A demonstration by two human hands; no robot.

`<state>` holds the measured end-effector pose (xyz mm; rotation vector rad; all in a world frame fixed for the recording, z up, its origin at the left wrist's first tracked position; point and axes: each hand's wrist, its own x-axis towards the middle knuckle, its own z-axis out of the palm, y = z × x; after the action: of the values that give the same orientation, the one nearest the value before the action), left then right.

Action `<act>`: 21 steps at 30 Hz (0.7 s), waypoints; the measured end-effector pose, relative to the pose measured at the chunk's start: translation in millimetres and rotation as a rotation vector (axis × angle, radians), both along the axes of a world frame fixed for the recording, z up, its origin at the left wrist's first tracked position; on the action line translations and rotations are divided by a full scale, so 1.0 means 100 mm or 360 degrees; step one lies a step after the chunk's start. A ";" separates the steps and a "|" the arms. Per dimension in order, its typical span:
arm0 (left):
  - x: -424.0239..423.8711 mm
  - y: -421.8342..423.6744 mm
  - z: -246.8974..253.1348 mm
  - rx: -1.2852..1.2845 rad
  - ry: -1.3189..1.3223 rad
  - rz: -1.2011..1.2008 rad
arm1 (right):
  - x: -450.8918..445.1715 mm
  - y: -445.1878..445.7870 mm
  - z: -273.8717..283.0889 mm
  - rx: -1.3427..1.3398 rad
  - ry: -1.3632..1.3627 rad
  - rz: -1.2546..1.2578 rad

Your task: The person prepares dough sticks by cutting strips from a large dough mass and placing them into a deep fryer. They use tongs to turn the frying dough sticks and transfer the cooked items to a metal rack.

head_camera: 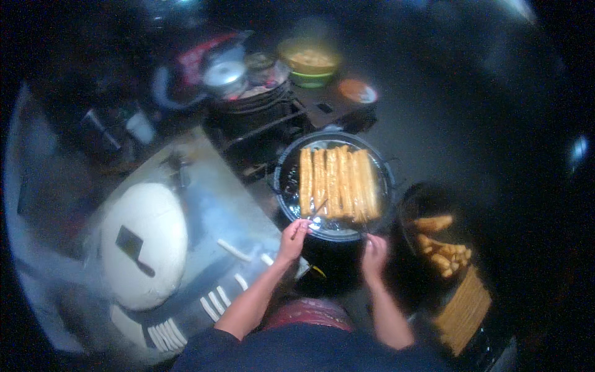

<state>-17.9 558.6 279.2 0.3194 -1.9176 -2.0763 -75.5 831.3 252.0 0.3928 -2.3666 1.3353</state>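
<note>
Several golden fried dough sticks lie side by side in a round pan of oil in front of me. At the pan's near left rim, my left hand pinches a thin dark stick, whose tip reaches the lower ends of the dough. My right hand is at the near right rim, closed on another thin implement that touches the rightmost dough sticks; its kind is hard to tell in the blur.
A floured table at left holds a large dough slab, a scraper and raw dough strips. Fried dough pieces fill a dark container at right. Beyond the pan stand a lidded pot and a yellow bowl.
</note>
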 end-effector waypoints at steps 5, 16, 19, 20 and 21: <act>0.07 0.32 0.00 -0.0104 -0.0069 0.0088 | 0.10 0.20 -0.17 -0.0167 -0.0076 0.0105; 0.34 0.71 0.07 0.0010 -0.0072 0.0112 | 0.33 0.48 -0.07 -0.0099 0.0029 0.0264; 0.36 0.73 0.09 -0.0058 -0.0129 0.0119 | 0.35 0.54 -0.10 -0.0149 -0.0003 0.0239; 0.36 0.70 0.13 -0.0135 -0.0131 0.0101 | 0.33 0.54 -0.11 -0.0135 0.0046 0.0226; 0.34 0.75 0.20 -0.0223 -0.0165 0.0129 | 0.26 0.60 -0.24 -0.0137 0.0095 0.0244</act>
<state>15.7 634.0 299.1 0.4727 -2.0609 -1.8968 -49.1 891.5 227.6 0.5903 -2.2600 1.4661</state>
